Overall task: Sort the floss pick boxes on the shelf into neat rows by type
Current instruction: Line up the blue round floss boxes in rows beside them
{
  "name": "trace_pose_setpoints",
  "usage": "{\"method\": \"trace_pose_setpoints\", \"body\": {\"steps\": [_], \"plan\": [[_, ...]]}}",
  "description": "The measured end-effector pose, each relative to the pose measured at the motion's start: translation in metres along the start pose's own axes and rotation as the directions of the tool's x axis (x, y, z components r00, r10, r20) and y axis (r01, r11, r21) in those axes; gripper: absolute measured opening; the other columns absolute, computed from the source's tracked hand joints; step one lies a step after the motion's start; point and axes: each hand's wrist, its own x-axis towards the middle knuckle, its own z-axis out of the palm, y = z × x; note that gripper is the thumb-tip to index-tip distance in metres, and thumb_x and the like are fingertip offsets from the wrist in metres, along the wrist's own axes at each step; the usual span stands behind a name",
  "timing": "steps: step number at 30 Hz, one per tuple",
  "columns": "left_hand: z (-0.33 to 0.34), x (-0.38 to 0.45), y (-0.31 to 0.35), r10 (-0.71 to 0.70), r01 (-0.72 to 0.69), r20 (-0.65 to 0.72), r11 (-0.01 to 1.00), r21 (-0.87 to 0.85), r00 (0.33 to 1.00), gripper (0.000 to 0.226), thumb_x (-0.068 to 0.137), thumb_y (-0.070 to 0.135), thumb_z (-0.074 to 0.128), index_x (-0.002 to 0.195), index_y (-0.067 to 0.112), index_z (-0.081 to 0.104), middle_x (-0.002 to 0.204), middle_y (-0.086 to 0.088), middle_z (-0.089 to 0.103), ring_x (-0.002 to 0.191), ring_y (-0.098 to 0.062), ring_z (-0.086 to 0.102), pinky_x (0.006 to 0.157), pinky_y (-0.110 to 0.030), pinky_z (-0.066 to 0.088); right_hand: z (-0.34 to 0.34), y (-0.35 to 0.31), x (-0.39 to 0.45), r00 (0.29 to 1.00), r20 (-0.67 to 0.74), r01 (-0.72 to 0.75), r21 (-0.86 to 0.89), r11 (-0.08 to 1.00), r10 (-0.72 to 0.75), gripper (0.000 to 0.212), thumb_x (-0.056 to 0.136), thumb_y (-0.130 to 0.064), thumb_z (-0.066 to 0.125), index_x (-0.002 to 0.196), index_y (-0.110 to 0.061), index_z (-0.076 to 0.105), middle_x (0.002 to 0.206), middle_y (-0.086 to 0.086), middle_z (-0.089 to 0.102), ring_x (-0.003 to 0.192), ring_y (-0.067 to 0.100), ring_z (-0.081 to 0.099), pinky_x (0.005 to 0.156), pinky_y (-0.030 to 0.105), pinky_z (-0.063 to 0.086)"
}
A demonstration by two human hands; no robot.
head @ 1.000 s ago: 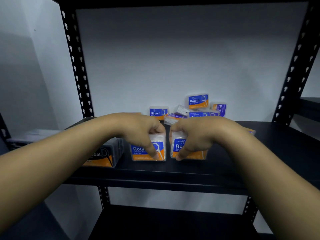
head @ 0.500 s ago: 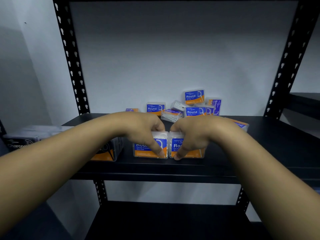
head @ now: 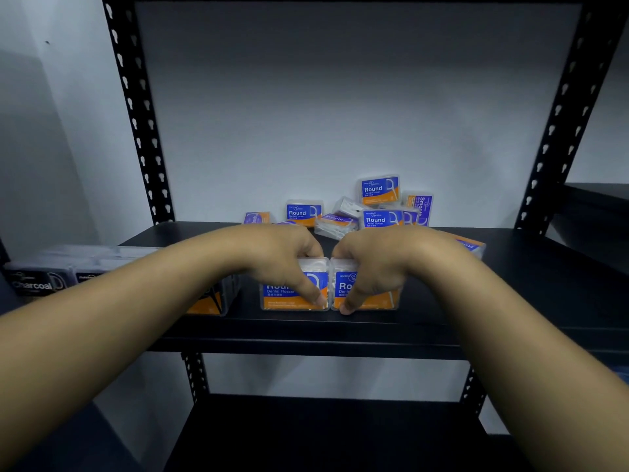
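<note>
Two "Round" boxes upright at the shelf (head: 442, 321) front, side by side and touching. Left hand (head: 286, 257) curled over the left Round box (head: 289, 294), thumb down its face: grip holding that box. Right hand (head: 377, 260) curled over the right Round box (head: 377, 298), thumb down the front to the shelf: grip holding that one. Further left, Charcoal boxes (head: 37, 284) in a row. At the back, against the wall, a loose pile of Round and Smooth boxes (head: 377, 209), some upright, some tipped.
</note>
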Motion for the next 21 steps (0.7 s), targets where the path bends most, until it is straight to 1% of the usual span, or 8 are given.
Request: {"method": "trace_pose_setpoints", "body": {"steps": [5, 9, 12, 14, 17, 19, 20, 21], "plan": [[0.000, 0.000, 0.002, -0.015, 0.015, 0.001, 1.000, -0.007, 1.000, 0.040, 0.077, 0.050, 0.083, 0.107, 0.027, 0.071, 0.099, 0.010, 0.076, 0.089, -0.010, 0.072, 0.087, -0.034, 0.060, 0.001, -0.002, -0.001, 1.000, 0.002, -0.005, -0.010, 1.000, 0.005, 0.064, 0.078, -0.054, 0.081, 0.130, -0.027, 0.055, 0.115, -0.003, 0.064, 0.101, 0.021, 0.062, 0.084, 0.036, 0.054], [0.003, 0.004, 0.005, -0.036, 0.036, -0.012, 0.999, -0.007, 0.999, 0.039, 0.071, 0.051, 0.087, 0.098, 0.027, 0.071, 0.090, 0.011, 0.074, 0.084, -0.009, 0.071, 0.077, -0.028, 0.059, 0.002, -0.002, -0.002, 1.000, 0.004, -0.007, 0.005, 1.000, 0.007, 0.066, 0.079, -0.053, 0.080, 0.133, -0.028, 0.052, 0.112, -0.005, 0.059, 0.099, 0.019, 0.059, 0.080, 0.033, 0.050], [0.004, 0.006, 0.009, -0.058, 0.059, -0.019, 0.998, 0.024, 0.998, 0.044, 0.068, 0.052, 0.088, 0.099, 0.026, 0.071, 0.093, 0.009, 0.075, 0.086, -0.011, 0.072, 0.079, -0.030, 0.060, 0.002, 0.000, -0.003, 1.000, 0.000, -0.005, 0.015, 1.000, 0.005, 0.071, 0.077, -0.055, 0.080, 0.137, -0.031, 0.050, 0.124, -0.005, 0.060, 0.100, 0.019, 0.056, 0.082, 0.033, 0.049], [0.002, 0.005, 0.013, -0.064, 0.065, -0.013, 0.996, 0.056, 0.998, 0.047, 0.066, 0.053, 0.089, 0.100, 0.028, 0.069, 0.094, 0.011, 0.074, 0.087, -0.011, 0.070, 0.082, -0.032, 0.059, -0.001, 0.007, -0.006, 1.000, -0.023, -0.012, 0.059, 0.998, 0.013, 0.074, 0.073, -0.060, 0.081, 0.135, -0.034, 0.051, 0.125, -0.008, 0.060, 0.103, 0.017, 0.058, 0.087, 0.034, 0.051], [-0.012, 0.000, 0.014, -0.039, 0.039, -0.002, 0.996, 0.082, 0.999, 0.059, 0.061, 0.050, 0.093, 0.111, 0.034, 0.066, 0.104, 0.017, 0.069, 0.097, -0.009, 0.067, 0.090, -0.029, 0.056, -0.014, 0.030, -0.020, 0.994, -0.104, 0.003, 0.188, 0.982, 0.017, 0.078, 0.065, -0.070, 0.080, 0.133, -0.042, 0.054, 0.129, -0.016, 0.060, 0.114, 0.013, 0.060, 0.101, 0.038, 0.050], [-0.031, -0.006, 0.012, 0.000, 0.000, -0.001, 0.999, 0.035, 1.000, 0.061, 0.062, 0.045, 0.095, 0.114, 0.039, 0.065, 0.107, 0.024, 0.067, 0.101, -0.003, 0.066, 0.088, -0.021, 0.054, -0.025, 0.050, -0.034, 0.987, -0.162, 0.034, 0.258, 0.965, 0.009, 0.070, 0.067, -0.070, 0.078, 0.129, -0.044, 0.057, 0.122, -0.021, 0.062, 0.109, 0.008, 0.063, 0.100, 0.034, 0.050], [-0.042, -0.009, 0.012, 0.019, -0.019, -0.014, 1.000, 0.009, 1.000, 0.059, 0.062, 0.045, 0.094, 0.114, 0.041, 0.066, 0.106, 0.026, 0.067, 0.100, 0.000, 0.066, 0.088, -0.020, 0.054, -0.031, 0.060, -0.040, 0.982, -0.190, 0.049, 0.287, 0.957, 0.007, 0.064, 0.069, -0.069, 0.077, 0.125, -0.045, 0.060, 0.117, -0.023, 0.064, 0.103, 0.006, 0.065, 0.096, 0.033, 0.051], [-0.051, -0.010, 0.011, 0.046, -0.046, -0.035, 0.999, -0.014, 0.998, 0.056, 0.063, 0.047, 0.093, 0.112, 0.042, 0.067, 0.108, 0.027, 0.068, 0.100, 0.002, 0.067, 0.090, -0.023, 0.054, -0.035, 0.070, -0.045, 0.976, -0.217, 0.063, 0.316, 0.947, 0.008, 0.060, 0.070, -0.069, 0.077, 0.122, -0.045, 0.062, 0.113, -0.022, 0.066, 0.098, 0.007, 0.067, 0.092, 0.032, 0.054]]}}
